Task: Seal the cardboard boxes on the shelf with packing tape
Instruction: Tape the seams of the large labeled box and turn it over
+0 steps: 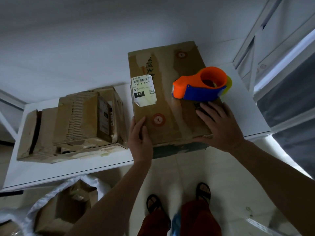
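Observation:
A closed cardboard box [163, 103] with a white shipping label stands on the white shelf [242, 99], its near end hanging over the shelf's front edge. An orange and blue tape dispenser [202, 86] rests on the box top at the right. My left hand [139, 135] lies on the box's near left corner, fingers straight, thumb along the left side. My right hand [219, 126] presses flat on the near right part of the top, just below the dispenser. A torn, battered cardboard box [73, 123] lies to the left on the same shelf.
White shelf uprights [247, 48] rise at the right. Below the shelf, a white plastic bag [56, 206] holds more cardboard boxes at lower left. My sandalled feet stand on the tiled floor [179, 172] under the box.

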